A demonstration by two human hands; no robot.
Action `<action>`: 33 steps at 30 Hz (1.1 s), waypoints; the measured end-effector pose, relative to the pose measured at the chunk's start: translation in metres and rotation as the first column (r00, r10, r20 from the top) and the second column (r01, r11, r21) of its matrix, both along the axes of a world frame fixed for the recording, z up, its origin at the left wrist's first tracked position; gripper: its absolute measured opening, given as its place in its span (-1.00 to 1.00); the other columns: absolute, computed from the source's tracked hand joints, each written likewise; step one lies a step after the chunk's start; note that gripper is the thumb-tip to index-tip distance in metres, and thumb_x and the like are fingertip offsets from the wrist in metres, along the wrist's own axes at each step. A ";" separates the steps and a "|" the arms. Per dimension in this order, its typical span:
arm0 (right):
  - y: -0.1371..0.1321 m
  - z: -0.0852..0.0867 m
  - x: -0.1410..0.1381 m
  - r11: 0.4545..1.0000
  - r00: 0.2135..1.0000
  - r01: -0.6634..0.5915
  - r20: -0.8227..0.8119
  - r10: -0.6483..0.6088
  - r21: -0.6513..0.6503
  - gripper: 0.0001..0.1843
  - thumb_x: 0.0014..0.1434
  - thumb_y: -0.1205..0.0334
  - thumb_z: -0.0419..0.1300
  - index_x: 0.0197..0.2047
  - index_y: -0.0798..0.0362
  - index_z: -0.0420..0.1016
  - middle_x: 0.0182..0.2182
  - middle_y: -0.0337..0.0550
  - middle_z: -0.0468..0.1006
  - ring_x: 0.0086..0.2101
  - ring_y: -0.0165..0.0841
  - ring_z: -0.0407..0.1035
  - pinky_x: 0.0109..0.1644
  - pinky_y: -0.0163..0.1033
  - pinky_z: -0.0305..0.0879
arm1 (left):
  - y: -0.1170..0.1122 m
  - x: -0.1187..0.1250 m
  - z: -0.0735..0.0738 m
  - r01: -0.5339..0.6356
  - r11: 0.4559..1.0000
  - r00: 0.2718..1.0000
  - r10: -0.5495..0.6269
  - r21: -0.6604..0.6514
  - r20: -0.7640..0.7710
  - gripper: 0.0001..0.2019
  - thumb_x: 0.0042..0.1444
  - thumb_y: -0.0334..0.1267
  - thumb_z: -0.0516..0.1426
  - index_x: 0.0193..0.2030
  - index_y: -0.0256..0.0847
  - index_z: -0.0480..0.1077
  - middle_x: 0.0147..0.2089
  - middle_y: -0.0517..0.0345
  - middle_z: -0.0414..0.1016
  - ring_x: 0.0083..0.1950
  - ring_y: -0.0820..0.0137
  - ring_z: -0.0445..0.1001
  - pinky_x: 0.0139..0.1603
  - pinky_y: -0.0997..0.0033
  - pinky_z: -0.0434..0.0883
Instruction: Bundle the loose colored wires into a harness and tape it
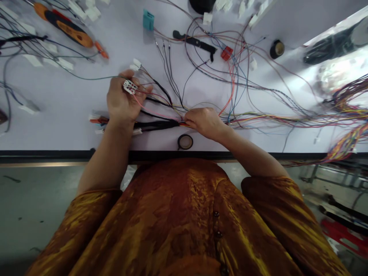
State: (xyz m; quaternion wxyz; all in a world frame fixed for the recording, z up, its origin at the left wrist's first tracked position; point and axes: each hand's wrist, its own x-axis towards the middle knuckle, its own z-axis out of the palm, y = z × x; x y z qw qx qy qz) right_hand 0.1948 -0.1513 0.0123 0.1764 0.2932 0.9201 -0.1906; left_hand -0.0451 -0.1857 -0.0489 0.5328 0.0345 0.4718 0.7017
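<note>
My left hand [122, 100] is raised over the white table [66, 115], fingers closed round a small white connector [130, 86] with pink, red and black wires trailing from it. My right hand [204, 122] lies on the table to the right, fingers pinched on the bundle of coloured wires [287, 119] where it meets a black-taped section [156, 125]. A roll of black tape [185, 142] lies flat just below my right hand, near the table's front edge.
Loose wires sprawl over the table's middle and right. An orange-handled tool [70, 30] lies far left, a teal connector [148, 20], a black tool [195, 42], a red connector [226, 53] and another tape roll [277, 49] toward the back. White connectors are scattered about.
</note>
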 end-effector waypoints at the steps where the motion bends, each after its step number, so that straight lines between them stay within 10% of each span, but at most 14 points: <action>1: 0.001 0.000 0.000 1.000 1.000 -0.012 0.003 0.012 -0.006 -0.73 0.39 0.27 0.04 -0.10 0.06 0.59 -0.13 -0.09 0.66 -0.15 -0.24 0.48 -0.24 -0.18 0.13 | 0.000 0.000 -0.001 0.002 1.000 1.000 -0.002 0.009 0.005 -0.83 0.20 -0.35 -0.09 -0.27 -0.14 0.31 -0.54 0.31 0.35 -0.53 0.47 0.22 0.05 0.05 0.53; 15: 0.005 0.002 -0.008 1.000 0.992 0.003 -0.126 -0.005 -0.014 -0.73 0.23 0.35 0.08 -0.05 0.10 0.52 -0.12 -0.05 0.61 -0.21 -0.28 0.42 -0.23 -0.21 0.09 | 0.000 0.001 -0.001 0.003 1.000 1.000 -0.004 0.010 0.010 -0.88 0.16 -0.34 -0.05 -0.29 -0.14 0.30 -0.52 0.30 0.31 -0.54 0.47 0.17 0.07 0.01 0.49; 24: 0.014 0.004 0.045 0.911 0.931 0.362 -0.126 -0.342 0.199 -0.73 0.35 0.21 0.07 -0.20 0.10 0.58 -0.22 0.02 0.56 -0.22 -0.22 0.38 -0.21 -0.18 0.14 | 0.002 0.001 -0.003 -0.006 1.000 1.000 0.006 0.015 0.009 -0.89 0.19 -0.32 -0.03 -0.30 -0.11 0.30 -0.52 0.32 0.30 -0.54 0.47 0.13 0.16 -0.07 0.42; 33: -0.054 0.000 -0.029 0.972 0.795 0.227 -0.564 -0.221 -0.060 -0.60 0.41 0.36 -0.10 0.15 0.05 0.47 0.12 -0.02 0.54 0.15 -0.30 0.40 0.25 -0.18 0.27 | 0.001 0.001 -0.009 -0.017 0.999 1.000 0.016 0.027 0.014 -0.84 0.24 -0.32 -0.05 -0.28 -0.11 0.33 -0.53 0.33 0.34 -0.50 0.45 0.11 0.08 0.05 0.41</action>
